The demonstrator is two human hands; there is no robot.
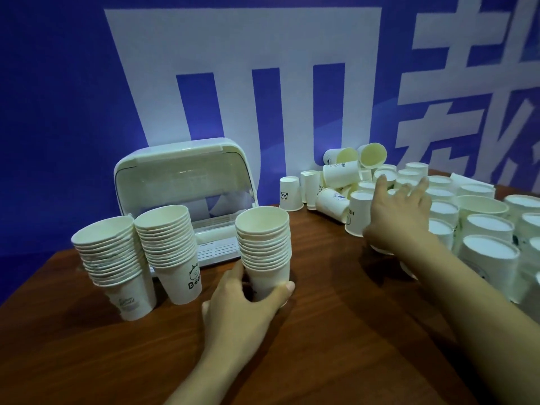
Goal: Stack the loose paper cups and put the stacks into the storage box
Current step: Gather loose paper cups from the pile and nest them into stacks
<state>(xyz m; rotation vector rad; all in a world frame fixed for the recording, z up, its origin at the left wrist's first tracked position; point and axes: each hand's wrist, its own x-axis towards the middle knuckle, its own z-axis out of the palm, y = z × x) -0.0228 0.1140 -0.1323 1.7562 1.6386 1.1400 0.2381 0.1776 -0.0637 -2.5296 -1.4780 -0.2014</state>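
While left hand (pixel 242 311) fingers clamp the stack (pixel 264 249), right hand (pixel 394 217) fingers spread, hiding loose cups (pixel 473 226).

Loose cups (pixel 496 229) cut off at right edge, storage box (pixel 187 182) base hidden behind stacks (pixel 163 247), print unreadable.

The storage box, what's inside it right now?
Through the raised clear lid, the storage box shows no cups on the part of its slatted floor that is visible. Two cup stacks in front cover its lower left, so that corner cannot be checked.
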